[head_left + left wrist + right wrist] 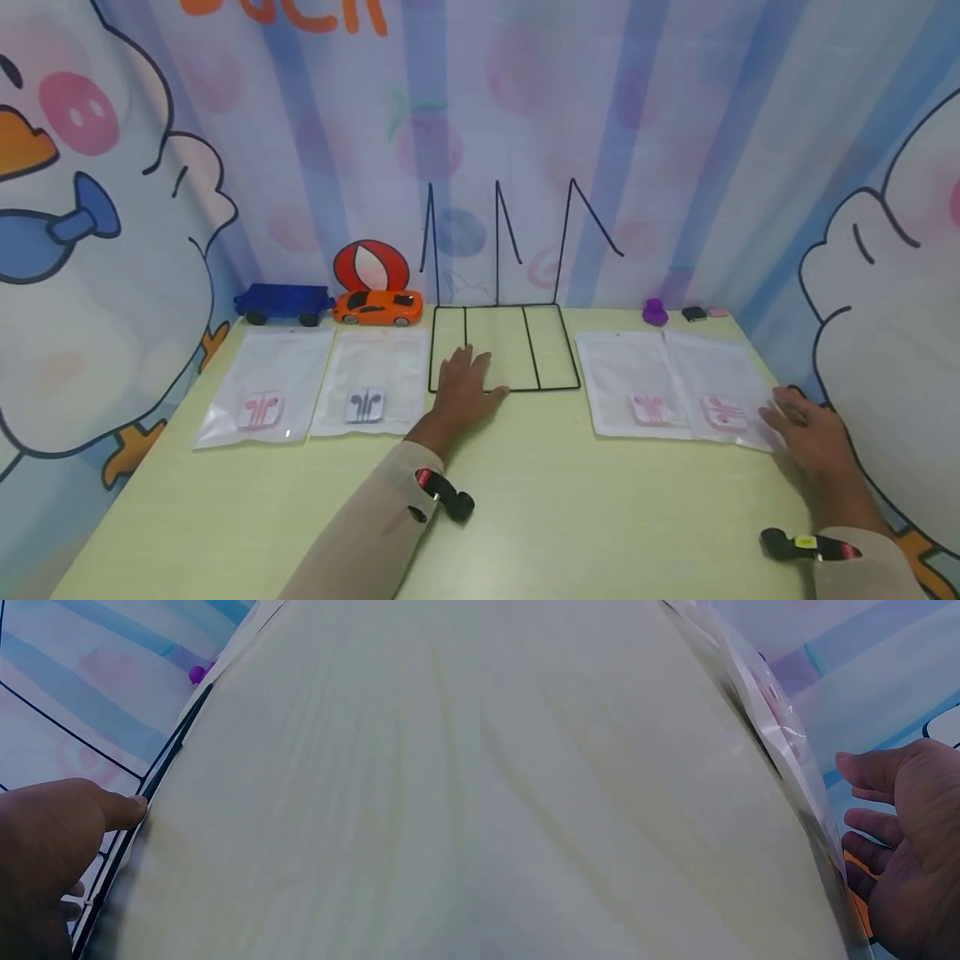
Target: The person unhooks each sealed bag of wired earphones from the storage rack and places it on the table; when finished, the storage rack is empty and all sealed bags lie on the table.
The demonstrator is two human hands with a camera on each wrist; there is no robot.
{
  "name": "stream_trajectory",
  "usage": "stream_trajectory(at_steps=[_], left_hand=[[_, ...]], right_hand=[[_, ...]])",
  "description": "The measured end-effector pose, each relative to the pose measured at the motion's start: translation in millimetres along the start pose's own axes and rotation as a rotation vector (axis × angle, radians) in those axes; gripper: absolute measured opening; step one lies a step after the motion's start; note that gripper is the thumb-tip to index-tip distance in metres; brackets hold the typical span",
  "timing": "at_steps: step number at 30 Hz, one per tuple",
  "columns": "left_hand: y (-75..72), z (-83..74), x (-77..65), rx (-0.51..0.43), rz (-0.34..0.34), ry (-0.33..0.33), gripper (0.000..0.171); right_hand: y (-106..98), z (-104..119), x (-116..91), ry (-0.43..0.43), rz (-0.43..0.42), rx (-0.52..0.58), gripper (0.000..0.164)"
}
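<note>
In the head view my left hand (463, 392) rests with spread fingers on the front left of a black wire rack (558, 389). The left wrist view shows the thumb touching the rack's front bar (169, 757). My right hand (813, 429) is at the right end of the table, beside the outer clear bag (708, 358) with pink earphones in a square case (724, 412). In the right wrist view its fingers are loosely bent near the bag's edge (780, 750); whether they touch it I cannot tell. A second bag (618, 367) with pink earphones (651, 409) lies just left of that one.
Left of the rack lie two more bags, one with pink earphones (261, 410), one with grey earphones (365, 405). Behind them stand a blue toy wagon (283, 302) and an orange toy car (378, 307). A purple object (655, 312) and a small black piece (693, 313) sit back right.
</note>
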State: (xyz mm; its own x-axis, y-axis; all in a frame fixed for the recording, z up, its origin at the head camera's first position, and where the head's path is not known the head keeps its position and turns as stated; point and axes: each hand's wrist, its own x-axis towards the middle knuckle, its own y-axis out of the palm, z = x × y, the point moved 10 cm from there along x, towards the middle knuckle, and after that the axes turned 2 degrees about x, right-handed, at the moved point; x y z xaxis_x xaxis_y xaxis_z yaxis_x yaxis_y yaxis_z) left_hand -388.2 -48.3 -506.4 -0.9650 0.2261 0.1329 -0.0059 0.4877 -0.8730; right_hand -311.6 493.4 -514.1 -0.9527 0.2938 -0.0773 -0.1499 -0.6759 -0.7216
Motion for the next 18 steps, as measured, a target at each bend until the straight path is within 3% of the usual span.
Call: stream_trajectory(at_steps=[3,9,18], left_hand=[[-0.3,-1.8,1.4,0.03,-0.002,0.017,0.071],[-13.7,2.7,-2.0,0.101,-0.034,0.028,0.073],[-35.7,35.7,-18.7,0.132,-0.048,-0.049,0.076]], right_hand=[[1,3,-4,0.012,0.026,-0.012,0.081],[5,17,-5,-0.093,0.018,-0.054,0.08],[10,36,-15,-0.22,-0.026,-0.133,0.07]])
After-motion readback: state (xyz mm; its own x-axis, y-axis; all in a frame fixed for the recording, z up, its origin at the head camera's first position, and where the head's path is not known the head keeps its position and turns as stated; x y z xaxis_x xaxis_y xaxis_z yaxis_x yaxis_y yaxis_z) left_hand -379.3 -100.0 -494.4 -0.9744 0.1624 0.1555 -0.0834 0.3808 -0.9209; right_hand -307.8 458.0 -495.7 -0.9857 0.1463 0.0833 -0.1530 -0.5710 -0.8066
